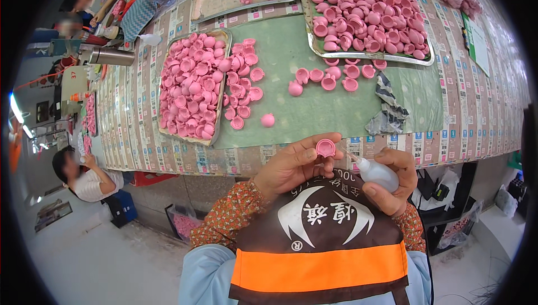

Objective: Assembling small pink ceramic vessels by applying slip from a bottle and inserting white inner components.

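Observation:
Between the fingertips of my left hand (294,162) is a small pink hollow plastic cup-shaped piece (325,148), its open side facing up toward me. My right hand (395,179) grips a translucent white squeeze bottle (379,175), tilted so its thin needle nozzle points at the pink piece. Whether the tip touches the piece is too fine to tell. Both hands are above the table's near edge. Beyond them, loose pink pieces (328,82) lie on a green mat (302,111), and a lone one (268,120) sits nearer my left hand.
A heaped metal tray (162,128) of pink pieces stands at left, another tray (381,57) at far right. A third tray (246,12) holds two pieces. A crumpled grey rag (388,109) lies on the mat's right. A steel flask (112,56) and other people (89,176) are at left.

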`<state>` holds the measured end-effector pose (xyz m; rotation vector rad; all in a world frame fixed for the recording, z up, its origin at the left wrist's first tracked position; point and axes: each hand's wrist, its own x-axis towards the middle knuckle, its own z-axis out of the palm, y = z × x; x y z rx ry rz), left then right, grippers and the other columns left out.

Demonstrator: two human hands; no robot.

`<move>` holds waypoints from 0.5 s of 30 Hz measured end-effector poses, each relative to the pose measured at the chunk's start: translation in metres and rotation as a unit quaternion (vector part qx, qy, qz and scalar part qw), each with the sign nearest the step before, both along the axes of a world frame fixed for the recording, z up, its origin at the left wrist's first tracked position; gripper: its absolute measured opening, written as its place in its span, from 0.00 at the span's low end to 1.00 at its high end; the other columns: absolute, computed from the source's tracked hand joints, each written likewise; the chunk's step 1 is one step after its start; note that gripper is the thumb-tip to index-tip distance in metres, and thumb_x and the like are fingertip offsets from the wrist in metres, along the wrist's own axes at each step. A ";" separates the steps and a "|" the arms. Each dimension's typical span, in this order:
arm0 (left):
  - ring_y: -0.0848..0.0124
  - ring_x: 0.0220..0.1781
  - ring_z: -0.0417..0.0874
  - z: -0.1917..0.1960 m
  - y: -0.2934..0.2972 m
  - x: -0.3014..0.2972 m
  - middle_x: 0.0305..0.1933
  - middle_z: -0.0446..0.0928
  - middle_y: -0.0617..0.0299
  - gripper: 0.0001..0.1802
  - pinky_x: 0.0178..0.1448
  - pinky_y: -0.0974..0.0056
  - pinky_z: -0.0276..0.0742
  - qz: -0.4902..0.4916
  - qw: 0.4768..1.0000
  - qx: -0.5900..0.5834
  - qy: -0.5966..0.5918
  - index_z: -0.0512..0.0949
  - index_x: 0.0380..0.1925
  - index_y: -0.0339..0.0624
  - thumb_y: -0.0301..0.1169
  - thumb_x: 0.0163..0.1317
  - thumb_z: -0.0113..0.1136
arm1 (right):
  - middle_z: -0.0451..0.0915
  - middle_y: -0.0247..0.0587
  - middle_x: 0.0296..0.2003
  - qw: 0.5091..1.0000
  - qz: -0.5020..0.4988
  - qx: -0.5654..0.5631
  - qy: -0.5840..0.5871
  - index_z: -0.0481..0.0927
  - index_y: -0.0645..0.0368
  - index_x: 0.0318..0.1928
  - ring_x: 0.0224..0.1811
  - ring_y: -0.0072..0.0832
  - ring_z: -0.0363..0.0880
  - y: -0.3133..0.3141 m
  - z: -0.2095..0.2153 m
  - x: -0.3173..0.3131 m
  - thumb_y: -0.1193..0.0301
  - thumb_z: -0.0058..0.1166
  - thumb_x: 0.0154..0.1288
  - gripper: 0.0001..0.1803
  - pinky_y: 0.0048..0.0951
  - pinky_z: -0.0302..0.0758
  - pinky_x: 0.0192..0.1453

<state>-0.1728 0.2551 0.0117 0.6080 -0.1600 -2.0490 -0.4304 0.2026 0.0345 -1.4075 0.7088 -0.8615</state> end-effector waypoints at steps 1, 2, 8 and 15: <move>0.64 0.50 0.80 -0.001 0.000 -0.001 0.57 0.79 0.50 0.35 0.61 0.55 0.77 -0.003 1.000 -0.004 0.001 0.60 0.71 0.33 0.38 0.71 0.59 | 0.75 0.44 0.49 1.000 -0.010 -0.023 0.002 0.71 0.62 0.55 0.50 0.28 0.76 -0.001 0.000 0.002 0.70 0.73 0.52 0.32 0.30 0.72 0.55; 0.64 0.50 0.80 -0.001 0.000 -0.001 0.57 0.79 0.50 0.35 0.61 0.55 0.77 -0.001 1.000 -0.004 0.002 0.60 0.71 0.33 0.38 0.71 0.59 | 0.76 0.46 0.48 0.999 -0.019 -0.046 0.003 0.71 0.63 0.54 0.46 0.28 0.78 -0.002 0.000 0.003 0.73 0.73 0.53 0.30 0.30 0.76 0.50; 0.65 0.50 0.81 -0.006 0.000 -0.001 0.56 0.79 0.52 0.35 0.60 0.57 0.78 -0.017 1.000 0.002 0.012 0.61 0.71 0.33 0.41 0.71 0.60 | 0.76 0.45 0.49 0.999 -0.024 -0.039 0.019 0.72 0.64 0.55 0.48 0.29 0.79 0.000 0.000 0.002 0.73 0.73 0.53 0.30 0.30 0.76 0.51; 0.69 0.46 0.81 -0.005 0.002 0.000 0.50 0.80 0.55 0.37 0.58 0.59 0.78 -0.025 0.999 0.008 -0.036 0.65 0.67 0.32 0.48 0.68 0.62 | 0.82 0.47 0.41 0.992 0.006 -0.107 0.059 0.78 0.63 0.48 0.37 0.33 0.83 -0.010 0.000 0.010 0.71 0.73 0.51 0.25 0.31 0.77 0.40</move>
